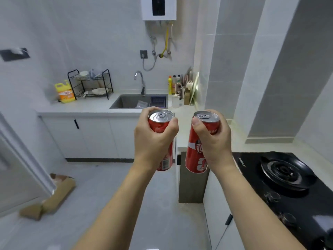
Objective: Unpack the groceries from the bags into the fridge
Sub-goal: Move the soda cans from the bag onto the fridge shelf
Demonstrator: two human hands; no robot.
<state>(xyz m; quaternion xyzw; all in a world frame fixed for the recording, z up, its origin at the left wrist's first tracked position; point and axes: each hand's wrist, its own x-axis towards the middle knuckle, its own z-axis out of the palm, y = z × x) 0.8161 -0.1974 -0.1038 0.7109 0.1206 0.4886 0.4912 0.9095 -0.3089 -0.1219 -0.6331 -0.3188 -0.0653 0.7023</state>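
My left hand grips a red soda can, held upright in front of me with its silver top showing. My right hand grips a second red soda can, tilted slightly so its bottom leans left. Both cans hang in the air side by side, a small gap between them, above the floor and the corner of the counter. A white panel at the left edge may be the fridge door; I cannot tell for sure. No grocery bags are in view.
A black gas stove sits on the counter at right. Ahead are a sink with faucet, a dish rack, a yellow detergent jug and several bottles. Flattened cardboard lies on the floor at left.
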